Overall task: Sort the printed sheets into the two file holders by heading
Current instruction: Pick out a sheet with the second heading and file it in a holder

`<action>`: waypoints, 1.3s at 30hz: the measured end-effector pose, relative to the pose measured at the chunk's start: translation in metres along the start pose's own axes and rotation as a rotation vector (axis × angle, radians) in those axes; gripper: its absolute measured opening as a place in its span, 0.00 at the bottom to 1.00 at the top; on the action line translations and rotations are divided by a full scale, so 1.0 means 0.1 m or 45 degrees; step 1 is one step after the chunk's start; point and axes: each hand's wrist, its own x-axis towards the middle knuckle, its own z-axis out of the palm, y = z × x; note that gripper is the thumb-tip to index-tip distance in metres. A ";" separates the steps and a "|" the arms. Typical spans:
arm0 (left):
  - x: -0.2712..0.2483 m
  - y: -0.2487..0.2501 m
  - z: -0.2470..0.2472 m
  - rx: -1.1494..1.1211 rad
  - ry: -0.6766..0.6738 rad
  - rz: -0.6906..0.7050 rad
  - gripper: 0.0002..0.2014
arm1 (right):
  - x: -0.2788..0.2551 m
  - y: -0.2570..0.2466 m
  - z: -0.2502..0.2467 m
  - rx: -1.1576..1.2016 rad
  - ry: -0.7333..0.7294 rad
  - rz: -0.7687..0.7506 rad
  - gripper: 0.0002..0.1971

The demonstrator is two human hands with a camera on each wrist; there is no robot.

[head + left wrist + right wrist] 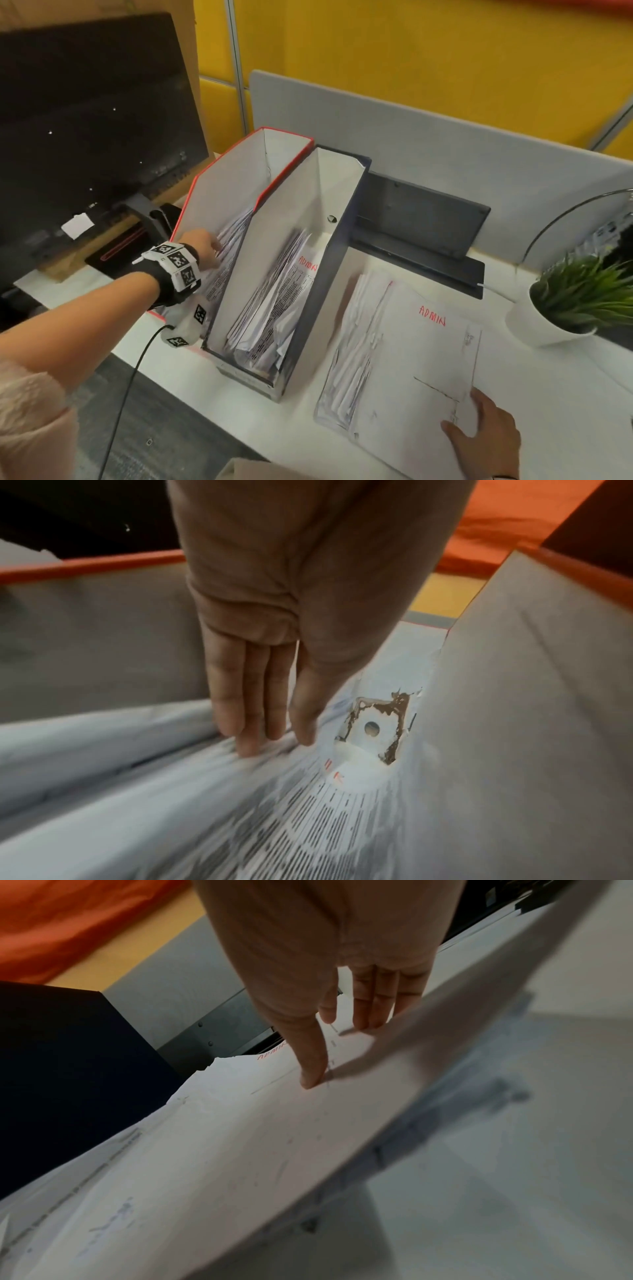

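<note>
Two file holders stand side by side on the white desk. My left hand (217,250) reaches into the red-edged holder (219,192), and its straight fingers (246,723) press on the printed sheets (240,818) leaning inside. The dark holder (342,192) to its right holds several sheets (274,308), one headed ADMIN in red. Right of the holders lies a loose stack (394,359) whose top sheet is also headed ADMIN. My right hand (464,411) rests on that sheet's near right corner, thumb (310,1080) pressing down and fingers straight at the sheet's edge.
A dark monitor (85,120) stands at the left behind the red holder. A dark flat unit (421,219) sits behind the stack against the grey divider (445,137). A potted plant (565,308) is at the right. A black cable (137,377) hangs from my left wrist.
</note>
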 end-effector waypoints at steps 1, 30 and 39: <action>-0.01 0.01 -0.03 -0.072 0.048 0.012 0.17 | 0.01 0.01 0.01 0.006 -0.001 0.004 0.43; -1.10 2.04 1.65 -0.250 -0.338 0.295 0.18 | -0.02 0.10 0.09 -0.005 -0.172 -0.019 0.46; -1.08 1.96 1.74 -0.369 -0.190 0.398 0.14 | -0.02 0.08 0.06 -0.176 -0.133 -0.135 0.41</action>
